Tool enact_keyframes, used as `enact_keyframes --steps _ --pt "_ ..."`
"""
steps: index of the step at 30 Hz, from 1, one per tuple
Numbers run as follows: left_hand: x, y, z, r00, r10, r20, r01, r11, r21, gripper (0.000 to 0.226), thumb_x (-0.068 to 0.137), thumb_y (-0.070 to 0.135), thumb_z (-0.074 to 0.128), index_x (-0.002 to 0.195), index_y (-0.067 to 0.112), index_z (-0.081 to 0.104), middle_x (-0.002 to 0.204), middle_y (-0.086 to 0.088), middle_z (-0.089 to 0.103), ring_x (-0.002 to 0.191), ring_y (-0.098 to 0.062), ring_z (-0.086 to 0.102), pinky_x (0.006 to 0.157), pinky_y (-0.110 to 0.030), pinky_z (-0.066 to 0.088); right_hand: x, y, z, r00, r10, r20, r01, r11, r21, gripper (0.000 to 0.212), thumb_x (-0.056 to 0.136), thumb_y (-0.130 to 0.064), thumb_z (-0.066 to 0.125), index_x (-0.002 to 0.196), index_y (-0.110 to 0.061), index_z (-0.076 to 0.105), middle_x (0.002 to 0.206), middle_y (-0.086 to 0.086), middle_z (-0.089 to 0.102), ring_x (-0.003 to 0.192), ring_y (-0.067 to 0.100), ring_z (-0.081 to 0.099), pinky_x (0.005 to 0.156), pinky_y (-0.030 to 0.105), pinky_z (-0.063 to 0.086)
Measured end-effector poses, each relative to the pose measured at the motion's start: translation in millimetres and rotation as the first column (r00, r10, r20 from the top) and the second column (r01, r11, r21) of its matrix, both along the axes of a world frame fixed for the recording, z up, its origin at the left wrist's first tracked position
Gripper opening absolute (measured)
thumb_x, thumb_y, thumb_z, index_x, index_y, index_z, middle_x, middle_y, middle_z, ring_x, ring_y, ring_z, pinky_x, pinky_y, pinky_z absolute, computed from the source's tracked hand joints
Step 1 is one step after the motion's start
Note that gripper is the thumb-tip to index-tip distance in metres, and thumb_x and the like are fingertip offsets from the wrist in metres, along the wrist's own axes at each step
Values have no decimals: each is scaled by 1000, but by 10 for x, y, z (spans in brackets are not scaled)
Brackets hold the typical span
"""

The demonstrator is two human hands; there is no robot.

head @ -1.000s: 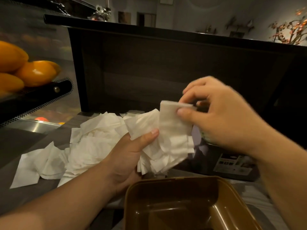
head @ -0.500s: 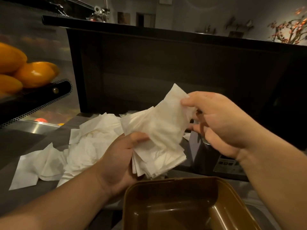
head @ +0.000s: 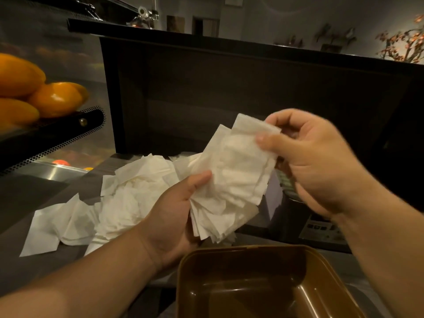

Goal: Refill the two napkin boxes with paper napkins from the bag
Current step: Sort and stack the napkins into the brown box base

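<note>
Centre frame: your left hand (head: 176, 216) grips 1 napkin stack (head: 231, 180); your right hand (head: 312, 161) pinches its top edge, above 1 brown box (head: 252, 283).

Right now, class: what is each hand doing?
Left hand: grips the napkin stack from below.
Right hand: pinches the stack's top napkin.

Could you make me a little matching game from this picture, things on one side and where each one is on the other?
Things:
1. napkin stack
2. brown box
3. loose napkins
4. oranges

Places:
A. spread on the counter, left of the hands
B. far left, on a dark perforated tray
C. held between both hands
D. bottom of the view, open

Pairs: 1-C, 2-D, 3-A, 4-B
</note>
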State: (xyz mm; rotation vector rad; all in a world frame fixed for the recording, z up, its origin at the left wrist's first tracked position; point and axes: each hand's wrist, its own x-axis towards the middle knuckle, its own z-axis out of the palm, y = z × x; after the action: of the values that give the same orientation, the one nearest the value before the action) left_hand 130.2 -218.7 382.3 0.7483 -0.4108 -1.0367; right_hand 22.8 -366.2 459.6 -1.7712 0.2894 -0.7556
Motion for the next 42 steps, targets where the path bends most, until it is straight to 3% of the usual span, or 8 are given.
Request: enact_keyframes --steps 6,16,22,25,30,36,40,42 --pt "-6 11 2 998 28 49 -29 1000 10 42 80 33 58 119 18 64 112 -11 73 101 -31 71 84 -48 57 3 -27 -12 990 -89 -108 64 973 -223 14 88 -16 75 96 -28 72 90 -6 75 85 12 74 80 36 62" --pt "-6 -11 -19 997 62 39 -62 998 0 38 74 33 59 109 19 65 99 -9 76 84 -28 75 63 -39 62 102 -16 -130 935 -65 -347 -39 958 -283 20 99 -17 61 103 -36 67 96 -11 73 91 8 73 88 36 61" --pt "7 -13 -38 999 42 13 -42 998 35 43 78 32 59 117 16 64 108 -14 74 97 -34 72 84 -49 56 -78 -70 14 691 185 -699 -436 878 -199 58 90 -25 65 129 -59 38 111 -19 72 102 13 72 92 45 60" --pt "18 -5 -42 998 54 24 -55 998 34 42 75 32 60 116 19 62 102 -13 75 90 -32 74 74 -46 59 -144 -59 18 569 121 -813 -553 788 -269 90 82 -24 82 126 -76 24 117 -26 68 103 -2 69 86 32 61" --pt "9 -19 -31 992 106 61 -108 994 30 40 73 30 61 112 21 63 100 -11 76 89 -31 74 75 -45 57 -151 -27 125 788 -65 -612 -346 776 -528 65 80 -19 84 126 -47 49 94 -22 72 80 -1 73 72 28 63" --pt "31 19 -64 960 124 251 -154 983 100 39 78 33 59 112 15 65 106 -8 75 97 -22 72 87 -41 58 -236 54 302 822 383 -421 -481 864 -152 36 77 -7 79 107 -22 66 93 4 79 85 20 78 67 26 62" --pt "8 32 -58 985 -16 170 5 998 70 47 76 36 54 113 15 73 111 -11 73 99 -28 72 81 -40 60 -50 32 67 948 21 -319 -175 869 -463 34 71 -28 86 100 -31 68 93 -15 75 84 6 74 74 27 63" --pt "-11 17 -56 990 -35 138 32 999 20 43 79 34 52 109 13 75 113 -12 73 102 -28 71 82 -38 60 16 16 -7 952 -54 -303 -83 902 -423 47 61 -46 87 102 -37 66 95 -16 72 84 8 72 74 31 64"
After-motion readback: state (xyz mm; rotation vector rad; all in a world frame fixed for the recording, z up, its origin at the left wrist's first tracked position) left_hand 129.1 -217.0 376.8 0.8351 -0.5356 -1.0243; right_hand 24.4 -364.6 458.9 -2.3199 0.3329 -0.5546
